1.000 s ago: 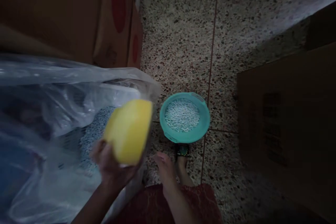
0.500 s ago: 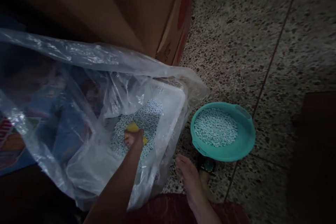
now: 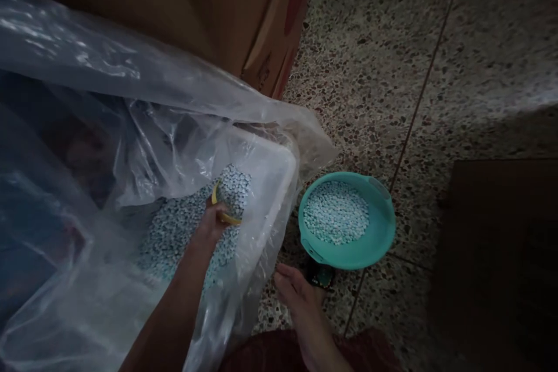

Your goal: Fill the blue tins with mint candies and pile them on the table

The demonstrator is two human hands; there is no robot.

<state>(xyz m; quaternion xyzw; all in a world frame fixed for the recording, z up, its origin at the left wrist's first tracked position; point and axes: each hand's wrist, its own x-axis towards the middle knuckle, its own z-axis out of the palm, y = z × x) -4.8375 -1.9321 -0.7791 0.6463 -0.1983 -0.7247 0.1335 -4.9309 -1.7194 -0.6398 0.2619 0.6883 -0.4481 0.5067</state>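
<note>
My left hand point(image 3: 213, 222) is closed on the rim of a small yellow bowl point(image 3: 229, 219), which appears full of pale blue-white pellets. Around it more of these pellets point(image 3: 174, 232) lie in a white tub point(image 3: 272, 171) lined or covered by a clear plastic bag point(image 3: 257, 110). My right hand point(image 3: 294, 293) is held beside the bag's right edge, fingers loosely stretched out and nothing seen in them. Just beyond it, a turquoise basin point(image 3: 379, 238) holds a heap of the same pellets point(image 3: 335, 212), mostly on its left side.
A large cardboard box point(image 3: 209, 17) stands at the upper left against the bag. Another dark box-like shape point(image 3: 492, 244) is at the right. Speckled stone floor point(image 3: 370, 70) stretches behind the basin. Part of a patterned foot covering point(image 3: 320, 275) shows under the basin's near edge.
The yellow bowl has turned from bottom-up to rim-up and now has pellets in it. My left hand has tilted with it. The view has shifted, so the basin appears further left.
</note>
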